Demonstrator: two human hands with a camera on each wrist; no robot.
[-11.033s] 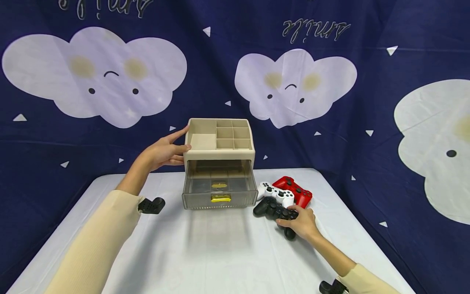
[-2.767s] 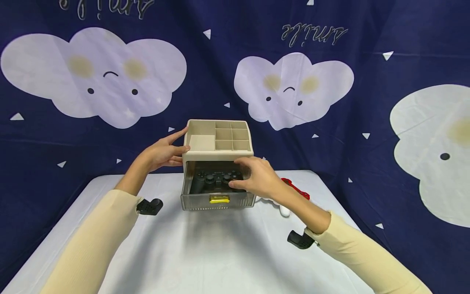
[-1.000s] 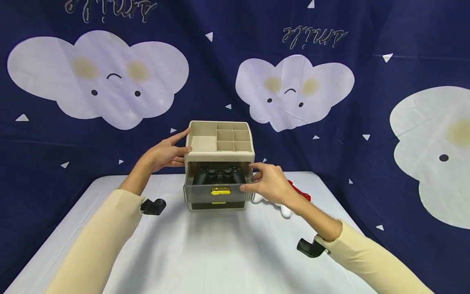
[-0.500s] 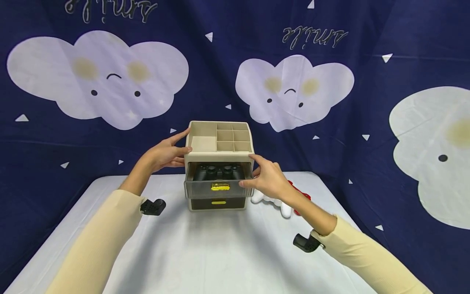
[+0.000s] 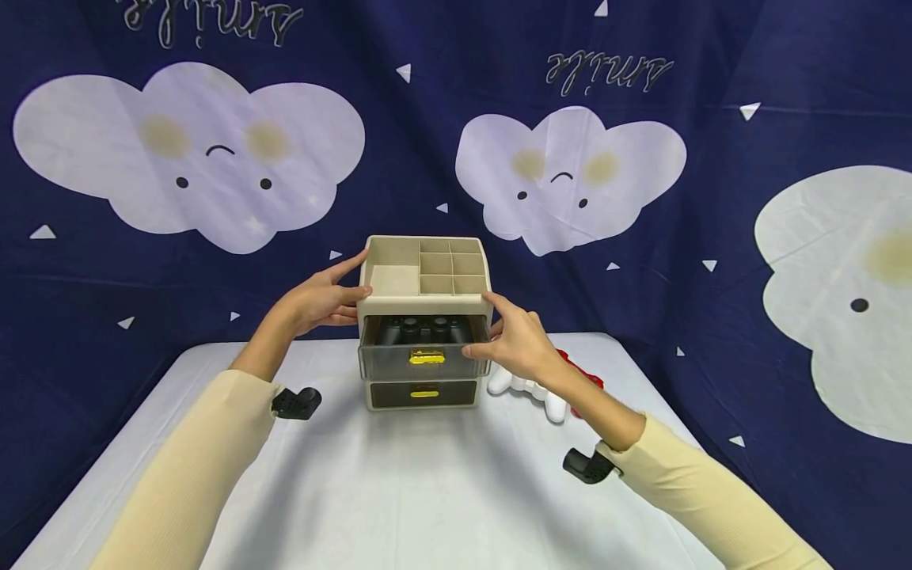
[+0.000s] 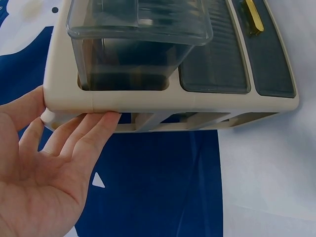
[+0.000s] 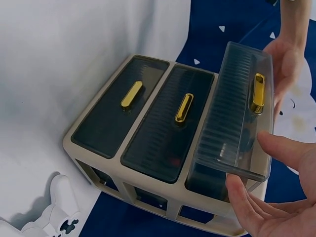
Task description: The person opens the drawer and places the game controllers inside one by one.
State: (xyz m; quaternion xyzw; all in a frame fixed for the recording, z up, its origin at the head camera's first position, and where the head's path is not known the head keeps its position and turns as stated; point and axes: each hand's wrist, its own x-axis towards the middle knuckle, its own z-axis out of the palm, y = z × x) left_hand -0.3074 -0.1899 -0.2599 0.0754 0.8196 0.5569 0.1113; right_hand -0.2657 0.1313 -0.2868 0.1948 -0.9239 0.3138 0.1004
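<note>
A beige desktop drawer organizer (image 5: 392, 282) stands at the back of the table. Its smoky clear top drawer (image 5: 388, 364), with a gold handle (image 7: 258, 92), juts partway out. Inside lies a black game controller (image 5: 425, 331), partly hidden by the drawer front. My left hand (image 5: 313, 302) rests against the organizer's left side, its fairly straight fingers (image 6: 94, 136) spread along it. At the right end of the drawer is my right hand (image 5: 523, 344): the thumb presses the drawer front, and the index fingertip touches the organizer's top right corner.
A white game controller (image 5: 554, 408) and a red one (image 5: 593, 381) lie right of the organizer, partly hidden by my right arm. Two lower drawers (image 7: 163, 123) sit flush in the frame. A dark blue cloud-print curtain (image 5: 413, 142) hangs behind the white table (image 5: 420, 491).
The black controller went from the table into the top drawer. The drawer has since slid inward, uncovering the lower front, as my right hand moved along with it. My left hand stayed put.
</note>
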